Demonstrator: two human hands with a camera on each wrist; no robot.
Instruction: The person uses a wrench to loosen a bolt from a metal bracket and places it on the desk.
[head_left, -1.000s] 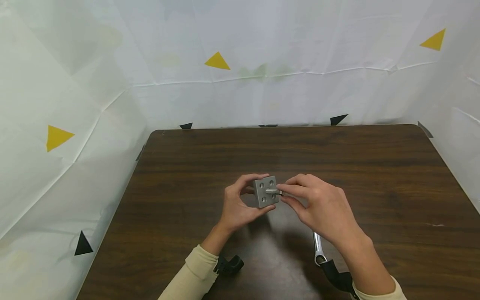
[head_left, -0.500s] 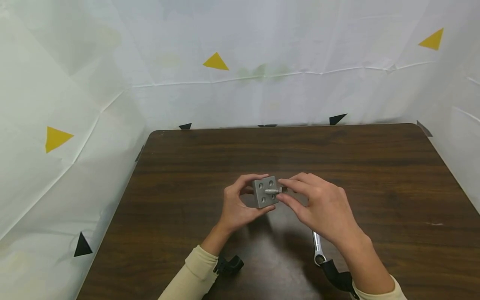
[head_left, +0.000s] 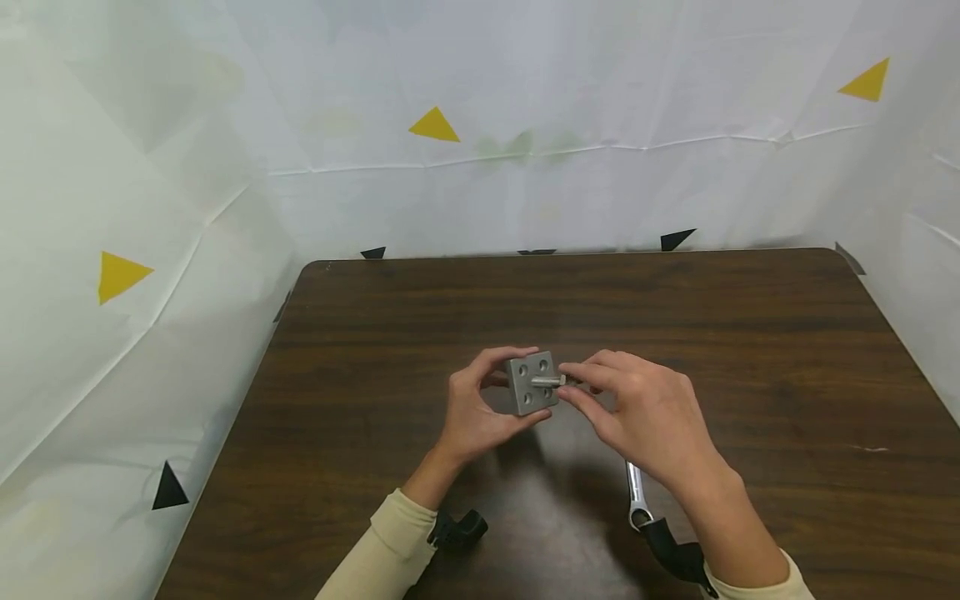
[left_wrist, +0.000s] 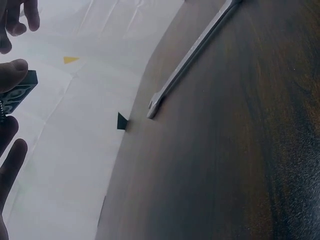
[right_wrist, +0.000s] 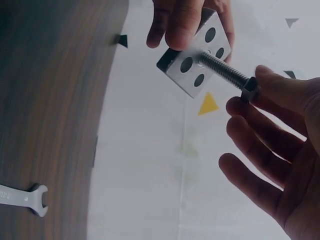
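Above the middle of the counter (head_left: 750, 333), both hands are up off the wood and working together. Left hand (head_left: 472, 408) has thumb and fingers curled round a small grey metal block (head_left: 528, 385), square-faced with four round holes drilled around a centre hole. Right hand (head_left: 645, 412) pinches the head end of a threaded bolt (right_wrist: 225, 69) between thumb and fingertip, other fingers loosely spread, and the shank sits in that centre hole, pointing straight out of the face.

Risk, as I judge it: the pinch on the bolt head is light, so a slip could let the bolt cock in the hole and bind or cross the thread; the block is held only at its edges, so a hard twist might spin it out of the grip and drop it on the counter.

Block looks matte, machined, sharp-cornered. Bolt is bright steel, finely ridged. A slim shiny wrench (head_left: 636, 496) lies flat toward the near edge, on dark grained wood.
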